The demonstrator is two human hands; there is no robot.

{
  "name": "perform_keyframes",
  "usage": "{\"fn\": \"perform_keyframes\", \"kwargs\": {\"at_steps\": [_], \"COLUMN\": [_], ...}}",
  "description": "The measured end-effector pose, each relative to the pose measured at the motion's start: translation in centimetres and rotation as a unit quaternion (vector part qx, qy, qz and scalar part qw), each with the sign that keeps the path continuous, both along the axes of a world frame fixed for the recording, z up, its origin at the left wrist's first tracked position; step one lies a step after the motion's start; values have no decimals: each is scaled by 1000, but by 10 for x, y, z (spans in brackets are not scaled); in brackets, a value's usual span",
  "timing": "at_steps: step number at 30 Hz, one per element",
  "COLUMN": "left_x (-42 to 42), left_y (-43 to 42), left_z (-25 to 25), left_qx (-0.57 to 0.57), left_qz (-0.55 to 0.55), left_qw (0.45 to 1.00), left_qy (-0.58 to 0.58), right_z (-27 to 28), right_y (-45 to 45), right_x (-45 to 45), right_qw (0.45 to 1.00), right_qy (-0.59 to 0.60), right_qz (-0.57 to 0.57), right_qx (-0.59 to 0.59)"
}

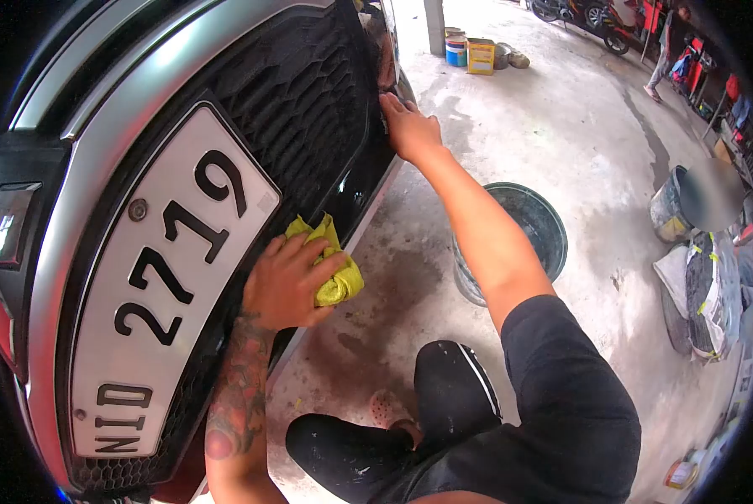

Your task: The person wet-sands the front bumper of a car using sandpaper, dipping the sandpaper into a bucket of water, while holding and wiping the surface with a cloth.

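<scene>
Cloth [341, 286], crumpled, on shiny car [292, 109] above grey floor [595, 151].
Left hand [282, 281] curls round it; can't tell right hand's [412, 128] grip.

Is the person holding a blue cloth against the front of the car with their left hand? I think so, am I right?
Not quite: the cloth is yellow, not blue. The head view shows it under the left hand, against the front of the car.

Obscured parts.
Left hand [288, 281] covers part of the yellow cloth [341, 281]; right forearm [481, 223], part of the bucket [538, 225]; frame top cuts off the car [301, 101]; near the floor's [591, 160] right edge, blur [713, 195] masks a pail's [666, 214] side.
</scene>
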State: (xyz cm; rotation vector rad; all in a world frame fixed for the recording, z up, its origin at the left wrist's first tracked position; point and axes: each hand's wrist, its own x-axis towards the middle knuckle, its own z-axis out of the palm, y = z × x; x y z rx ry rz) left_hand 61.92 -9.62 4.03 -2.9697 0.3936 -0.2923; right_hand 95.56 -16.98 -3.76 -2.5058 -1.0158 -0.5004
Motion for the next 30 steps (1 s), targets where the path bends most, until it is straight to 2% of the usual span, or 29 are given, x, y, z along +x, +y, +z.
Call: {"fn": "perform_keyframes", "kwargs": {"at_steps": [2, 3, 4, 5, 6, 7, 8, 11, 13, 14, 21, 30], "left_x": [-1, 0, 0, -1, -1, 2, 2, 1, 0, 1, 1, 0], "left_y": [4, 6, 7, 6, 4, 3, 1, 2, 0, 0, 0, 2], "left_z": [-4, -7, -8, -7, -7, -6, -4, -6, -3, -2, -3, -2], "left_qx": [-6, -10, -12, -15, -18, -19, -19, -17, -22, -23, -26, -34], "left_qz": [-4, -12, -8, -8, -10, -13, -11, -9, 1, -2, -8, -12], "left_qw": [1000, 1000, 1000, 1000, 1000, 1000, 1000, 1000, 1000, 1000, 1000, 999], "left_qy": [-8, -12, -14, -16, -17, -13, -11, -8, 1, -2, 2, 7], "right_z": [10, 39, 3, 7, -11, 1, -5, 2, -21, -24, -5, 1], "right_y": [9, 7, 27, 20, 18, 7, 8, 20, 21, 16, 32, 39], "right_x": [-3, -16, 7, 0, 7, 4, 10, -3, -21, -22, -8, 5], "right_qw": [1000, 991, 1000, 1000, 994, 998, 994, 998, 991, 991, 995, 986], "right_qy": [13, 119, -4, -21, -84, -29, -78, -43, -110, -107, 42, 123], "right_qz": [-20, -23, 7, -3, -13, 7, 1, -22, -44, -27, -78, -102], "right_qx": [3, -49, -9, -12, 63, 55, 73, 34, 64, 79, 42, 53]}}
